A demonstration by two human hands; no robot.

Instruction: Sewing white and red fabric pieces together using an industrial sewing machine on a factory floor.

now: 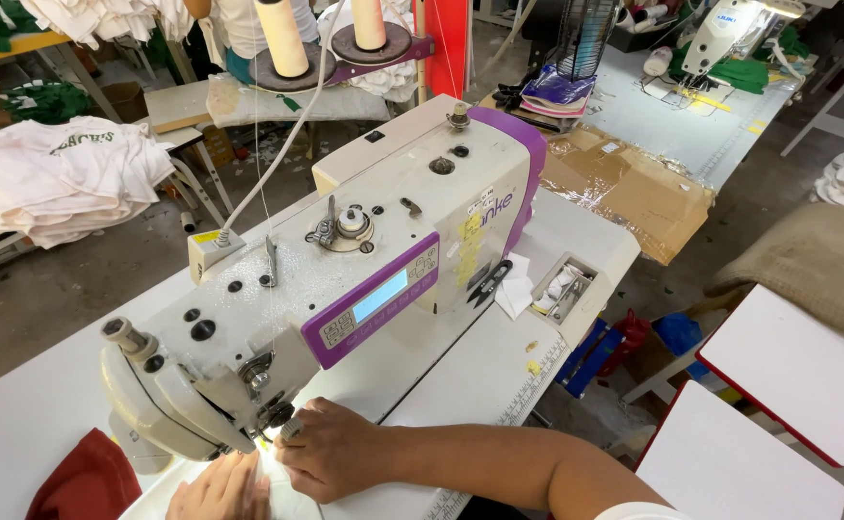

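From the head camera, a white and purple sewing machine stood slantwise across a white table, its head end reaching down toward the lower left. The right hand lay curled just under the needle end, its fingers tucked close against the machine's foot; whether they pinched anything could not be made out, since bright light washed out that spot. The left hand lay flat and released on the white cloth just beside it, cut off by the bottom edge of the picture. The cloth sat under the needle end, between the two hands. A dark red fabric piece rested near the table's lower left edge, apart from the left hand. To the right of the machine the table surface lay open up to a printed ruler strip along its front edge, and a small recessed tray with bits in it sat near the far right corner. Behind the machine two thread cones stood upright on a stand. Stacked white garments lay on another table at the left, well apart.
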